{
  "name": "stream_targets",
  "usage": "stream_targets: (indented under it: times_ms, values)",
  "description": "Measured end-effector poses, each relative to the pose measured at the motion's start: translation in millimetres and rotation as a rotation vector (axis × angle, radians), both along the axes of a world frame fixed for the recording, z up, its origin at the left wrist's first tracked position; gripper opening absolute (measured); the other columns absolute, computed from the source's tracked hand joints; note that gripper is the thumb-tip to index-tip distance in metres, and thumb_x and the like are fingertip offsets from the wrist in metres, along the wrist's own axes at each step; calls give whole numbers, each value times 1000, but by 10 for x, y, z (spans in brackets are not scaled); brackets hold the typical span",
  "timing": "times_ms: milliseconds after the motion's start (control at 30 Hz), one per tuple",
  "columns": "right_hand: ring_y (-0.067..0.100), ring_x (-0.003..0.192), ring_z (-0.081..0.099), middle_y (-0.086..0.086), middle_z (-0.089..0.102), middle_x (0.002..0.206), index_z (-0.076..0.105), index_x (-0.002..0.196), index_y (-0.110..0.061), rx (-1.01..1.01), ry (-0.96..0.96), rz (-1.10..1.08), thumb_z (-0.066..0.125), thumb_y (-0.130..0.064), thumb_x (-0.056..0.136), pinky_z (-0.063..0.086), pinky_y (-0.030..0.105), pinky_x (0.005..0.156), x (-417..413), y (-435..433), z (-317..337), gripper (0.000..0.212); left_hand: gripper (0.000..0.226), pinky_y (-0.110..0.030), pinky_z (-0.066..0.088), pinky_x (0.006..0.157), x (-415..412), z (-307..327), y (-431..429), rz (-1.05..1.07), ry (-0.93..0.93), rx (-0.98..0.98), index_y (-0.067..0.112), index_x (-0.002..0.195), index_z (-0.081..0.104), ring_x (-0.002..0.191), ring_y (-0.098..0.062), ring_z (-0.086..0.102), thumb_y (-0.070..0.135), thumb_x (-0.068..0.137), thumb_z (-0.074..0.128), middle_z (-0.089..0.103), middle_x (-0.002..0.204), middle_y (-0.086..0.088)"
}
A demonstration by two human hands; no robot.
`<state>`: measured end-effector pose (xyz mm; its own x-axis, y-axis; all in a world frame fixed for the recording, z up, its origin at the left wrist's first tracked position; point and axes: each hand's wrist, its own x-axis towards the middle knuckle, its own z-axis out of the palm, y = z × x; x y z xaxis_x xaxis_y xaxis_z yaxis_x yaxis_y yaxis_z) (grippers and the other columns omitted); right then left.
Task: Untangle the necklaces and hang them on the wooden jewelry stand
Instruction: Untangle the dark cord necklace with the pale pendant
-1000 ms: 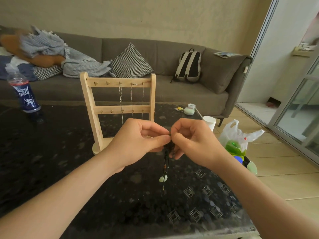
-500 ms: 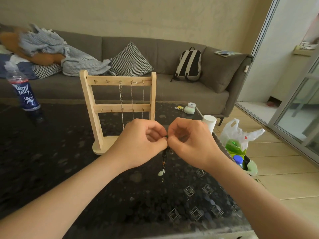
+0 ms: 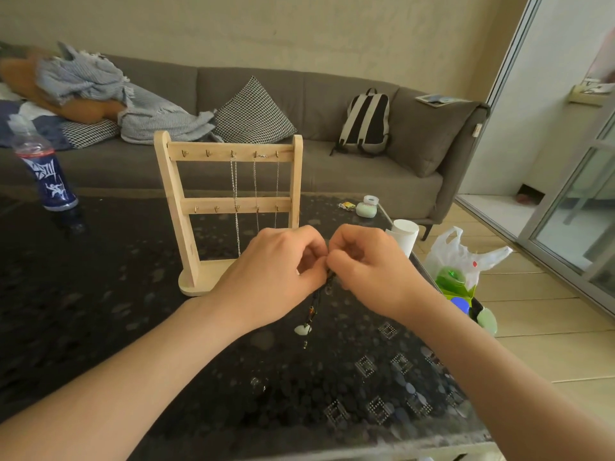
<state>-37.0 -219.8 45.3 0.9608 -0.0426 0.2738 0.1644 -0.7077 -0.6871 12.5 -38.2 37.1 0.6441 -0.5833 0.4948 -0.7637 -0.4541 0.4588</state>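
Note:
A wooden jewelry stand (image 3: 176, 207) with two rows of small hooks stands on the dark table (image 3: 100, 321). Three thin silver chains (image 3: 235, 194) hang from its top right hooks. Just in front of the stand, my left hand (image 3: 273, 277) and my right hand (image 3: 369, 267) meet, fingertips together. Both pinch the top of a black cord necklace (image 3: 313, 309). Its cord hangs down between my hands, ending in a pale green pendant (image 3: 302, 329) just above the table.
A blue-labelled bottle (image 3: 46, 176) stands at the table's far left. A small green case (image 3: 366, 207), a tape roll and a white cup (image 3: 404, 236) sit near the right edge. A plastic bag (image 3: 459, 261) lies on the floor at right; a grey sofa (image 3: 332, 134) runs behind.
Both hands have risen slightly and closed tighter together on the cord. The pendant has lifted with them and hangs closer to my hands.

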Motion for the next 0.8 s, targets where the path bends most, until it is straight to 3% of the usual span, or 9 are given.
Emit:
stream_targets:
  times_ms: [100,333,467,633,800]
  values:
    - [15,56,59,1,66,62,66,81,-18,198,141,3,56,-15,97,49,31,57,-16,-9,14,19,10,-28,60,82,-19,0,-14,10,10,-8,25,106,73,87,-4,69,22,97,73,71,92,15]
    - [38,85,78,20,73,80,61,93,-8,644,273,145,49,1,102,58,34,64,-86,-2,66,17,21,-26,58,83,16,27,34,38,330,-170,32,100,75,91,-4,69,14,98,65,73,91,13]
    - [44,92,78,22,72,83,60,94,-9,710,305,156,47,1,103,60,35,66,-86,0,92,19,16,-29,59,87,7,40,40,-3,355,-175,32,105,76,94,-4,70,24,105,62,74,93,14]
    - [37,83,75,11,62,74,62,94,-9,708,266,151,50,-2,105,59,35,67,-73,-27,74,17,14,-28,59,92,11,42,69,-47,369,-169,32,110,78,99,0,70,30,104,66,75,97,19]
    - [31,77,71,9,59,73,63,95,-10,681,259,172,54,-5,104,54,30,63,-76,-43,74,14,14,-48,57,102,32,30,90,-62,564,-248,29,105,79,102,-16,72,32,105,65,77,100,6]
